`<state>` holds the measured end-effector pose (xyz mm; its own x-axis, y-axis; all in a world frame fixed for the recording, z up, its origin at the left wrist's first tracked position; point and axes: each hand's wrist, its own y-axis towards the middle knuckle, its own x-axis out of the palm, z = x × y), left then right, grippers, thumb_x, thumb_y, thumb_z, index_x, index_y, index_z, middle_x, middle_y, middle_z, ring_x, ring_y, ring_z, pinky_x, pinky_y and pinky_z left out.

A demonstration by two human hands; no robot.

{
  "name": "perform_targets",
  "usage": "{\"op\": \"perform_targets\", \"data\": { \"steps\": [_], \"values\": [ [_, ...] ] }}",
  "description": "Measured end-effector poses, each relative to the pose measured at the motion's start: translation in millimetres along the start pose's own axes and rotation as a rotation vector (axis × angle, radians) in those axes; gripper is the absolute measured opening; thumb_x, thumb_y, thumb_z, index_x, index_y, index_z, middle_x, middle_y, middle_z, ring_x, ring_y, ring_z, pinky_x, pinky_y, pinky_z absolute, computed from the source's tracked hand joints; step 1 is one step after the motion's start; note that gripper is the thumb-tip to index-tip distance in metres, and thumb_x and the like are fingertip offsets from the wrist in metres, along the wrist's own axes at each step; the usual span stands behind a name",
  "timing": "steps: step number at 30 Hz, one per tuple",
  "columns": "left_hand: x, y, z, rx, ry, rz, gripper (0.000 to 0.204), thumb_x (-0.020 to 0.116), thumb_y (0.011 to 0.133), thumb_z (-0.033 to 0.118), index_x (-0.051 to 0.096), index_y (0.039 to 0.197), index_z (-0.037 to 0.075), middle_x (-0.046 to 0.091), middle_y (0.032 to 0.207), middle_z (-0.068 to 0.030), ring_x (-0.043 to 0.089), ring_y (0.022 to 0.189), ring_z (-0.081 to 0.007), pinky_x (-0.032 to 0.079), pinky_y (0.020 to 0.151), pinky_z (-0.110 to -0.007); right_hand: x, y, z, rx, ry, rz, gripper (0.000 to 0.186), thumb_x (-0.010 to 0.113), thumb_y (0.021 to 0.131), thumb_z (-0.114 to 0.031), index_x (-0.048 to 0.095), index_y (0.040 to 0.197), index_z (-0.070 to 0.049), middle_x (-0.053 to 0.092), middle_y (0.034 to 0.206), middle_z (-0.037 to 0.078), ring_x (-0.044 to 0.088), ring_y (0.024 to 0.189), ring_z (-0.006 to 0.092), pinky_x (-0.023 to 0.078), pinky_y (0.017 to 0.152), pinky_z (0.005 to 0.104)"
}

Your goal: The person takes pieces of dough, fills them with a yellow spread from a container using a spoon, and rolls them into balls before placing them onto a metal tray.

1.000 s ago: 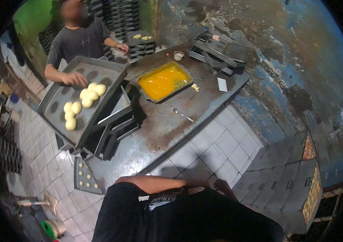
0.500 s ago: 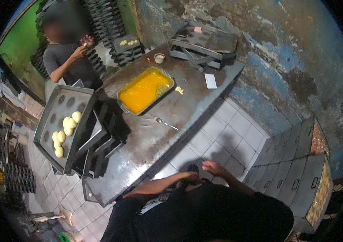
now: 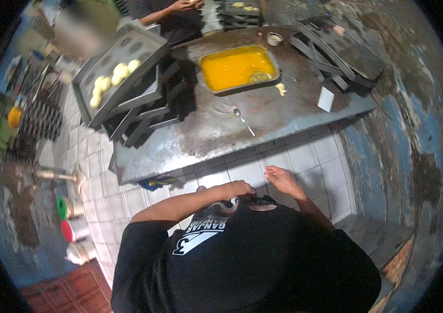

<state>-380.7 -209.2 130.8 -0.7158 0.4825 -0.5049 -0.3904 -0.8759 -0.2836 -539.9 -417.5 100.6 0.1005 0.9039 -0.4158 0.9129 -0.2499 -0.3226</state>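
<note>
My left hand [image 3: 239, 189] is at the front of my black shirt, its fingers closed; whatever lies in them is hidden. To its right, my right hand [image 3: 282, 181] hovers over the tiled floor with loosely curled fingers and nothing visible in it. Both hands are apart from the metal worktable [image 3: 190, 141]. On that table are a rectangular pan of yellow-orange liquid [image 3: 232, 68], a spoon [image 3: 244, 124], a small pale scrap [image 3: 281, 89] and a white card [image 3: 325, 99]. Pale yellow dough balls [image 3: 120, 71] sit on a dark baking tray [image 3: 88, 96] at the left.
More trays [image 3: 140, 112] are stacked crosswise under that one. Another tray stack [image 3: 339, 49] and a small cup [image 3: 274, 38] stand at the far right. Across the table is a co-worker [image 3: 174, 18] with raised hands. Lidded buckets [image 3: 75, 229] stand on the left floor; grey metal boxes [image 3: 372, 235] at the right.
My view has turned right, toward the table; the co-worker is now partly cut off at the top edge. My left hand stays at my shirt, while my right hand has loosened slightly.
</note>
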Motion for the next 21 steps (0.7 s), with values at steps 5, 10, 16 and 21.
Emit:
{"op": "perform_targets", "data": {
  "steps": [5, 10, 16, 21],
  "values": [
    [32.2, -4.1, -10.2, -0.164, -0.099, 0.249, 0.033, 0.053, 0.089, 0.011, 0.066, 0.119, 0.007, 0.07, 0.111, -0.0197, 0.067, 0.103, -0.0377, 0.051, 0.09, -0.046, -0.3, 17.1, -24.4, -0.01, -0.059, -0.2, 0.037, 0.066, 0.095, -0.028, 0.065, 0.121, -0.002, 0.072, 0.11, 0.015, 0.07, 0.1, 0.0257, 0.054, 0.089, 0.0362],
    [40.9, -1.3, -22.4, -0.17, -0.233, 0.203, 0.039, 0.054, 0.085, 0.008, 0.066, 0.122, 0.01, 0.071, 0.109, -0.0191, 0.068, 0.097, -0.0347, 0.052, 0.087, -0.043, 3.6, 26.3, -31.8, -0.129, -0.061, -0.346, 0.034, 0.066, 0.095, -0.027, 0.066, 0.119, -0.002, 0.073, 0.107, 0.014, 0.07, 0.098, 0.0234, 0.054, 0.088, 0.0356],
    [54.2, -63.2, -16.2, -0.128, -0.466, 0.535, 0.058, 0.067, 0.083, 0.016, 0.055, 0.139, 0.008, 0.07, 0.117, -0.0199, 0.067, 0.107, -0.0331, 0.049, 0.098, -0.041, -1.0, 32.1, -13.1, -0.068, -0.034, -0.266, 0.035, 0.065, 0.097, -0.027, 0.064, 0.123, -0.002, 0.073, 0.107, 0.014, 0.07, 0.098, 0.0219, 0.055, 0.087, 0.0358],
    [54.9, -142.3, 51.3, -0.311, -0.368, 0.879, 0.041, 0.059, 0.098, 0.028, 0.062, 0.131, 0.005, 0.066, 0.125, -0.0202, 0.062, 0.12, -0.0318, 0.045, 0.105, -0.039, 3.3, 48.4, -1.9, -0.051, 0.038, -0.222, 0.038, 0.065, 0.097, -0.026, 0.063, 0.125, -0.002, 0.073, 0.111, 0.012, 0.069, 0.103, 0.023, 0.052, 0.092, 0.0355]
  ]
}}
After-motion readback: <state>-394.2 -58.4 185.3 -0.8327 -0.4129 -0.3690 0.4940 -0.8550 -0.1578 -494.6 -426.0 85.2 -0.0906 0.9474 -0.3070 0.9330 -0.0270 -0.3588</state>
